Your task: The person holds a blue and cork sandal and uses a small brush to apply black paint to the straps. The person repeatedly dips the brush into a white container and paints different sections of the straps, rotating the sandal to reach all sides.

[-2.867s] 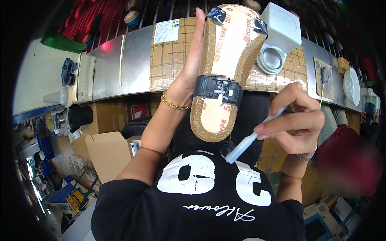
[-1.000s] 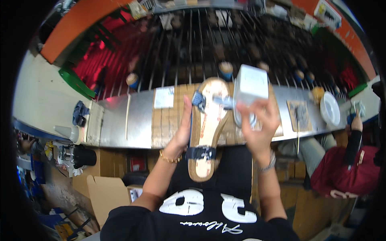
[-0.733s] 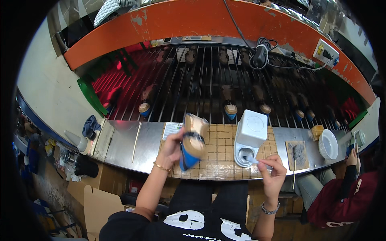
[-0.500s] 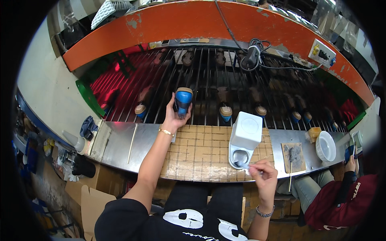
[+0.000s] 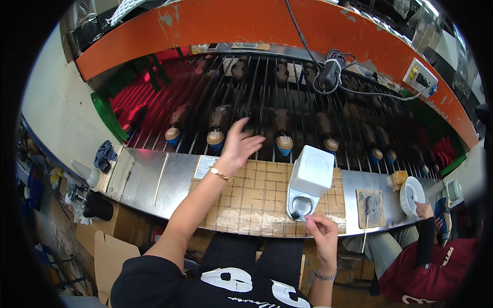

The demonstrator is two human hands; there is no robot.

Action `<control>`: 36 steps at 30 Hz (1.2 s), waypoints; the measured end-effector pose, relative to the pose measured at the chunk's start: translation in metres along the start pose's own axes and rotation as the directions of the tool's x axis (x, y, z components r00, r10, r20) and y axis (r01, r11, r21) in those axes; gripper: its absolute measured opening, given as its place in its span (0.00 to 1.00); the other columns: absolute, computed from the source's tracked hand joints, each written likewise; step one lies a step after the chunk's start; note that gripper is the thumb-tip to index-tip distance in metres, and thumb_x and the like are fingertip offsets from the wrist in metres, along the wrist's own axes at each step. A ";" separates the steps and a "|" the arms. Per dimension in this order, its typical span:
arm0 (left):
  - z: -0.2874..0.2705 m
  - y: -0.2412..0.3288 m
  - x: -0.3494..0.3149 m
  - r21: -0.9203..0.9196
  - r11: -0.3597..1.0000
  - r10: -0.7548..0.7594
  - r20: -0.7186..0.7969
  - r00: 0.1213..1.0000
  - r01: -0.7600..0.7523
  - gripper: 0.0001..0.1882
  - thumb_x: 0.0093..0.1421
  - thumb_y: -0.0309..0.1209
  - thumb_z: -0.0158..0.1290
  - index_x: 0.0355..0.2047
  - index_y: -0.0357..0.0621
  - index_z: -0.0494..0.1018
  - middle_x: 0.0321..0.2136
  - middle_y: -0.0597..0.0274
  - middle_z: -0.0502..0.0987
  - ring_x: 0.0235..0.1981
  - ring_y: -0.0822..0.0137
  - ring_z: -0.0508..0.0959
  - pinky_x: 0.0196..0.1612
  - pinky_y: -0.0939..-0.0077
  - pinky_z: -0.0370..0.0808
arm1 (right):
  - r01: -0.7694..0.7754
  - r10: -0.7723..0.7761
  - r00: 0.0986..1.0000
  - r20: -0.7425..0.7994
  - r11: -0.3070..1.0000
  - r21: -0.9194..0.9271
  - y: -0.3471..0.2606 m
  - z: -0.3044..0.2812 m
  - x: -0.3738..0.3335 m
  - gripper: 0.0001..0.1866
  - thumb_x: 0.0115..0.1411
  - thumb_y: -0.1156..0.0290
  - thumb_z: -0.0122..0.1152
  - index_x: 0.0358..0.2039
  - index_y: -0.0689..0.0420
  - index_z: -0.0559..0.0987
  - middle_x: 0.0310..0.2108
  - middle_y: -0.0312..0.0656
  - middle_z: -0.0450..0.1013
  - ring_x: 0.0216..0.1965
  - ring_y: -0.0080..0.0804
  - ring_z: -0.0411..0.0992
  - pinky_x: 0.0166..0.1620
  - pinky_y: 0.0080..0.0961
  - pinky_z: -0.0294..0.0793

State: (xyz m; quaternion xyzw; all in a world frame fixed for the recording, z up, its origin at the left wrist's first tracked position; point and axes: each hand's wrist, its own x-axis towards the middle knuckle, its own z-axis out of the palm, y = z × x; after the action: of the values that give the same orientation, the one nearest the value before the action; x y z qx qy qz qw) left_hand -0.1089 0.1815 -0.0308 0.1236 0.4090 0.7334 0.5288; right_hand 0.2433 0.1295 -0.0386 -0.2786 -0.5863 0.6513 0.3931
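With fingers spread and nothing in them, my left hand (image 5: 239, 148) hovers at the near edge of the rod conveyor (image 5: 197, 138). Just left of it, a blue shoe upper on a last (image 5: 216, 137) lies on the rods, its tan toe-like end toward me. My right hand (image 5: 323, 233) pinches a small brush (image 5: 297, 215), whose dark tip is at the grey cup of a white dispenser (image 5: 314, 167). That dispenser stands on a taped cardboard sheet (image 5: 246, 197). Most of the brush handle is hidden by my fingers.
More shoes on lasts, such as one blue-and-tan shoe (image 5: 283, 141), lie across the rods. Right of the cardboard are a stained pad (image 5: 377, 205) with a stick brush, a yellow sponge (image 5: 399, 178) and a white bowl (image 5: 411, 192). A co-worker in maroon (image 5: 431, 272) sits at right.
My left hand has let go of the blue shoe, which now lies on the rods. The brush has shifted slightly at the cup. The co-worker's hand has come to the white bowl.
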 end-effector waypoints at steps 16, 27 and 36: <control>0.021 0.025 0.092 0.558 0.823 -0.209 0.128 0.970 0.104 0.15 0.66 0.33 0.48 0.48 0.40 0.77 0.51 0.52 0.77 0.51 0.58 0.77 0.53 0.49 0.74 | -0.049 0.040 0.991 -0.126 0.996 -0.069 -0.008 -0.020 -0.023 0.13 0.65 0.75 0.63 0.49 0.64 0.82 0.36 0.35 0.77 0.36 0.18 0.72 0.43 0.18 0.72; 0.008 0.042 -0.172 -0.026 0.995 -0.090 0.248 0.964 0.100 0.52 0.57 0.63 0.54 0.65 0.31 0.54 0.55 0.30 0.67 0.56 0.41 0.73 0.56 0.48 0.75 | -0.047 -0.149 0.960 -0.237 0.748 -0.663 -0.019 -0.012 0.002 0.13 0.64 0.71 0.64 0.48 0.56 0.85 0.27 0.33 0.72 0.29 0.18 0.63 0.35 0.18 0.63; 0.029 0.026 -0.219 -0.212 0.973 0.168 0.390 0.905 -0.089 0.66 0.37 0.56 0.68 0.68 0.27 0.49 0.60 0.31 0.63 0.60 0.42 0.70 0.62 0.39 0.70 | 0.125 -0.386 0.920 -0.071 0.460 -0.879 -0.022 -0.010 0.011 0.09 0.58 0.70 0.69 0.40 0.54 0.87 0.28 0.38 0.75 0.31 0.29 0.71 0.38 0.26 0.64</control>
State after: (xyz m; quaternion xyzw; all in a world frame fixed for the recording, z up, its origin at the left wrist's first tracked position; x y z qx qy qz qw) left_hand -0.0195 0.0005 0.0616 0.2490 0.2099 0.7605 0.5617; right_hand 0.2495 0.1443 -0.0179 -0.4273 -0.8094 0.1623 0.3686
